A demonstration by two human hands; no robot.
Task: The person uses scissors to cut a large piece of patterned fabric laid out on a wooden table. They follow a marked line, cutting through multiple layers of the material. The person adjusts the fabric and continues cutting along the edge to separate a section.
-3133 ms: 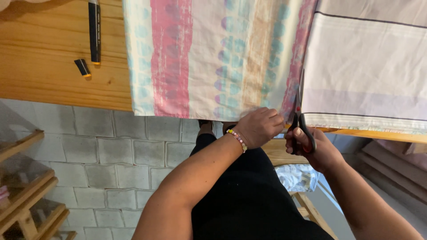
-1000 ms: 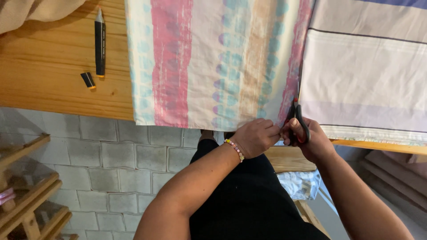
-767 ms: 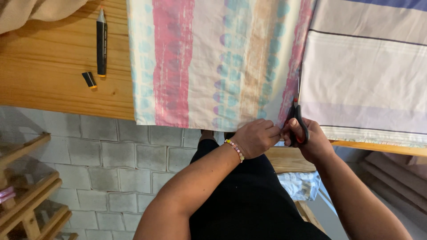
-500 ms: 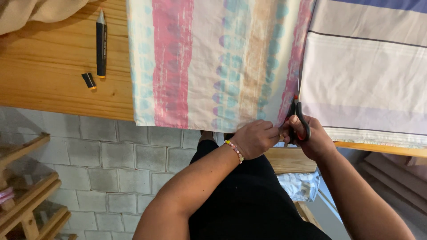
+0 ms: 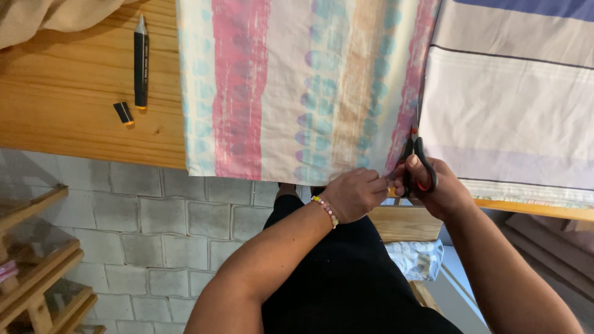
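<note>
A cloth with pink, teal and tan stripes [image 5: 297, 86] lies over the wooden table [image 5: 68, 117] and hangs over its near edge. My left hand [image 5: 354, 193], with a bead bracelet at the wrist, pinches the cloth's hanging edge. My right hand [image 5: 433, 188] grips black and red scissors [image 5: 416, 162], their blades pointing up into the cloth along its pink right-hand stripe. Right of the cut lies a paler cloth with grey and purple stripes [image 5: 513, 105].
A black marker [image 5: 141, 62] and its loose cap [image 5: 124, 114] lie on the table at the left. A beige cloth [image 5: 55, 18] is bunched at the top left corner. Below are paving blocks [image 5: 154, 229], wooden racks [image 5: 37, 272] at the left and a stool [image 5: 408, 226].
The scissors have crept slightly further up along the pink stripe. My left hand has stayed pinched on the cloth's edge, and the view has shifted a little.
</note>
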